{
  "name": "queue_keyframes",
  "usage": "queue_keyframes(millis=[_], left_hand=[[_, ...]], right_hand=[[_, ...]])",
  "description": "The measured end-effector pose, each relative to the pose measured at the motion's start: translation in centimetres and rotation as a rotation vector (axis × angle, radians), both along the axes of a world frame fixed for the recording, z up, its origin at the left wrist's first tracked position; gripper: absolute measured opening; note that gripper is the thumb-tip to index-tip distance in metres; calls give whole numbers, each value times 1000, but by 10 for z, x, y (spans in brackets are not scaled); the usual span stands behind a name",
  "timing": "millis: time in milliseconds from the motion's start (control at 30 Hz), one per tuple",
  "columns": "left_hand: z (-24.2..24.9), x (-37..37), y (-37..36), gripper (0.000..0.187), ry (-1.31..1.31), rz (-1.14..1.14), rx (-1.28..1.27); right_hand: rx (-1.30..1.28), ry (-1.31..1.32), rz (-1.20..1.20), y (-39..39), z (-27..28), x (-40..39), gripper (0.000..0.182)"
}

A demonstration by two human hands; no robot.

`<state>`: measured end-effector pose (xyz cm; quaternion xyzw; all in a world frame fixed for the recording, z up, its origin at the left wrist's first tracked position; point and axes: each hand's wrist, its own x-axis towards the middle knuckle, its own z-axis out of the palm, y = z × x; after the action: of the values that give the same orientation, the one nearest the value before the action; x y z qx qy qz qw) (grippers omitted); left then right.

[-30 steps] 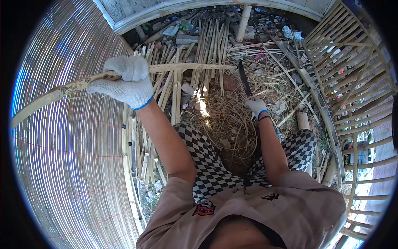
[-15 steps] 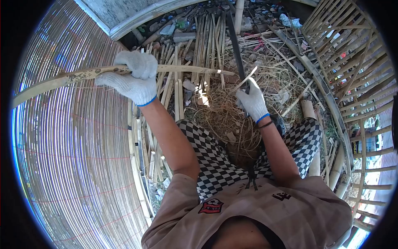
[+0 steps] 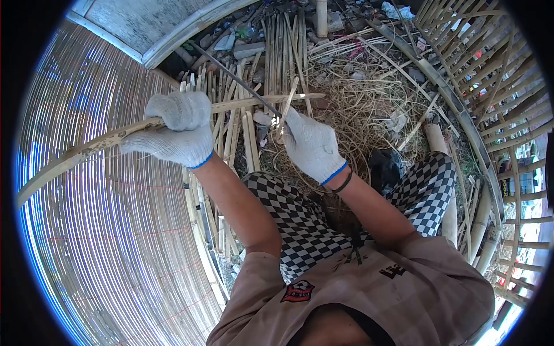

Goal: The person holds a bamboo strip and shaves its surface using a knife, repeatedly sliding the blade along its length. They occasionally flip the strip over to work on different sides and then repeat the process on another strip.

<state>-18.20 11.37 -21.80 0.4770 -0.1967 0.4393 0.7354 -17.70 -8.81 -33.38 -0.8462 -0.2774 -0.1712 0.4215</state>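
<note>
My left hand [image 3: 176, 130], in a white knit glove, is closed around a long curved bamboo strip [image 3: 86, 151] that runs from the lower left up to the right past the hand. My right hand [image 3: 311, 144], also gloved, grips a knife whose dark blade [image 3: 236, 78] points up and left, lying against the strip just right of my left hand. A thin bamboo sliver [image 3: 287, 109] sticks up by the right hand. I sit with checkered trousers [image 3: 288, 213] over the ground.
A large woven bamboo mat [image 3: 98, 230] curves along the left. Split bamboo slats [image 3: 283, 52] and a heap of dry shavings [image 3: 369, 109] cover the ground ahead. A slatted bamboo frame [image 3: 490, 75] stands on the right.
My right hand has swung the knife from the ground on the right up and left to the bamboo strip. The left hand keeps its grip on the strip.
</note>
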Motion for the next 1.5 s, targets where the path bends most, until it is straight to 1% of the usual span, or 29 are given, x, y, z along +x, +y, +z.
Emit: queue_keyframes(millis=[33, 133, 200, 300, 333, 367, 400, 433, 467, 533, 600, 633, 700, 733, 767, 800, 833, 900, 933, 1033, 1067, 1100, 1167, 1233, 1300, 1333, 1367, 1433, 1500], left_hand=[[1, -2, -4, 82, 37, 141, -16], [2, -2, -7, 82, 24, 196, 30], [-20, 1, 36, 88, 0, 69, -38], [-19, 2, 42, 92, -4, -66, -16], [-21, 2, 40, 92, 12, -23, -41], [-19, 2, 33, 92, 28, 19, -66], [-14, 2, 22, 92, 50, 138, -134], [-14, 1, 22, 92, 33, 98, -92], [-13, 0, 22, 92, 17, 56, -50], [-6, 3, 40, 91, -107, -357, 261], [2, 4, 31, 89, -107, -327, 294], [4, 1, 22, 88, -96, -304, 300], [9, -4, -6, 82, 25, 134, -80], [6, -3, 17, 81, -50, -93, 60], [5, -1, 31, 81, -129, -322, 198], [3, 0, 34, 80, -135, -353, 188], [5, 2, 32, 80, -142, -342, 208], [4, 1, 22, 81, -139, -310, 228], [5, -1, 14, 81, -104, -218, 166], [8, -2, 25, 81, -69, -162, 106], [10, -3, 29, 80, -61, -133, 97], [9, -5, 32, 80, -72, -184, 122], [7, -1, 38, 80, -106, -289, 175], [7, 1, 34, 80, -105, -242, 155], [7, -2, 47, 81, -92, -220, 132], [4, -3, 57, 81, -74, -144, 115], [2, -6, 58, 81, -67, -149, 107], [0, -5, 64, 81, -70, -165, 95], [3, -1, 59, 81, -83, -194, 158]], right_hand=[[-30, 30, -18, 3, -4, 2, 21], [-125, 136, -87, 16, -32, 22, 20], [-197, 202, -153, 18, -51, 46, 17], [-100, 141, -80, 7, -34, 40, 16], [-78, 62, -73, 9, -40, 36, 16], [-78, 96, -93, 11, -47, 38, 17], [-78, 131, -111, 14, -57, 43, 17], [-79, 166, -130, 17, -69, 50, 18], [-120, 195, -204, 20, -74, 65, 19], [-111, 195, -165, 17, -90, 72, 19], [-117, 231, -104, 18, -59, 58, 20], [-129, 218, -102, 21, -62, 59, 20], [-140, 208, -91, 29, -75, 61, 21], [-183, 276, -138, 31, -86, 76, 22], [-60, 340, -134, 31, -115, 99, 24], [-55, 336, -120, 27, -124, 107, 24], [-45, 324, -113, 25, -126, 118, 25], [-71, 228, -91, 21, -105, 94, 23], [-124, 250, -112, 23, -97, 85, 22], [-64, 397, -176, 29, -126, 108, 31], [-100, 331, -175, 30, -127, 124, 28], [-83, 447, -98, 26, -129, 137, 24], [-85, 309, -209, 32, -131, 127, 25], [-51, 345, -170, 33, -130, 119, 27], [-51, 367, -170, 35, -154, 123, 25], [-59, 361, -191, 39, -170, 135, 23], [-154, 497, -150, 37, -164, 151, 24], [-133, 401, -139, 38, -162, 152, 25], [-122, 391, -217, 40, -165, 136, 27]])
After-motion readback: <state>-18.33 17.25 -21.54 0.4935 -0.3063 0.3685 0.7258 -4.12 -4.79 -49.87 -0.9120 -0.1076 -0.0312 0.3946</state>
